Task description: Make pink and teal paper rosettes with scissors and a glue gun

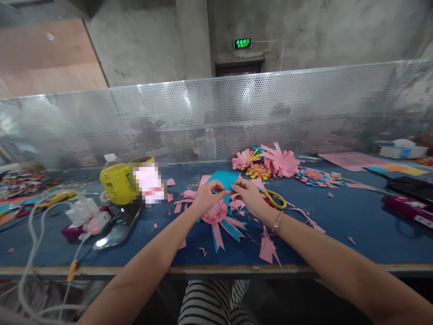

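Yellow-wrapped bottle (117, 184) far L on surface (338, 243), phone (126, 223) nearby. L hand (212, 195) over pink/blue paper flower (215, 214), ctr surface, w/ blue sheet (224, 176) behind. R hand (247, 193) opp., fingertips near L's. Both grips: fingers bent, can't tell if holding anything. Yellow loop handle (281, 201) just R.
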The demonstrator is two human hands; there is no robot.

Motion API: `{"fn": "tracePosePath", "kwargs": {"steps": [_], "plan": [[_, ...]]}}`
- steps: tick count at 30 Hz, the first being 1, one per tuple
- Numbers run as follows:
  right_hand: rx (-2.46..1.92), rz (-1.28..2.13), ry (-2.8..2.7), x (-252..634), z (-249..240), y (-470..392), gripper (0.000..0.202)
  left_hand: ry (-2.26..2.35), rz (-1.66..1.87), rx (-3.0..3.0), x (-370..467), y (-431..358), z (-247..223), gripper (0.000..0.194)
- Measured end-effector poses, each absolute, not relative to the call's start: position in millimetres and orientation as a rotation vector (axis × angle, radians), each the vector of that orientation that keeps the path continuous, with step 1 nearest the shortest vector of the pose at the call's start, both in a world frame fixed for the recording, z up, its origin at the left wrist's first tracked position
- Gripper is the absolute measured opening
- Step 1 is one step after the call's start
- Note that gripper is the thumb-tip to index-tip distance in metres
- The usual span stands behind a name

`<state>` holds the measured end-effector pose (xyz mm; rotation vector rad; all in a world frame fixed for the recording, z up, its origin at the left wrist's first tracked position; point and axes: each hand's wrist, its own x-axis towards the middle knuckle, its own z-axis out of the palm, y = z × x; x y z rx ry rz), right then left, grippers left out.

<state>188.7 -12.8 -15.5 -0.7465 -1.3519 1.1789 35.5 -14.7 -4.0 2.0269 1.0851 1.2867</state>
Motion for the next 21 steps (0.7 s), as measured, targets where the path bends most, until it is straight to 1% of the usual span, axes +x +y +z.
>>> {"fn": "tracePosePath", "kwargs": {"steps": [3, 5, 8, 10, 12, 15, 21], "plan": [[-0.706, 1.239, -1.259, 192, -13, -13, 0.03, 1.21, 1.144, 2.172, 19, -11, 3, 0.025], [-0.675, 1.261, -1.213, 194, -11, -12, 0.031, 1.293, 0.87, 2.189, 5, -9, 7, 0.034], [-0.667, 1.288, -1.174, 198, -9, -11, 0.033, 1.307, 0.504, 2.223, -9, -4, 9, 0.031], [-0.677, 1.298, -1.191, 199, -9, -9, 0.033, 1.287, 0.397, 2.237, -13, -2, 8, 0.028], [-0.697, 1.285, -1.231, 201, -9, -7, 0.031, 1.269, 0.408, 2.202, -14, 0, 5, 0.029], [-0.747, 1.251, -1.283, 203, -10, -5, 0.029, 1.257, 0.543, 2.069, -12, 1, 2, 0.034], [-0.752, 1.245, -1.265, 208, -10, -3, 0.029, 1.22, 0.989, 1.832, -10, 4, 4, 0.031]]}}
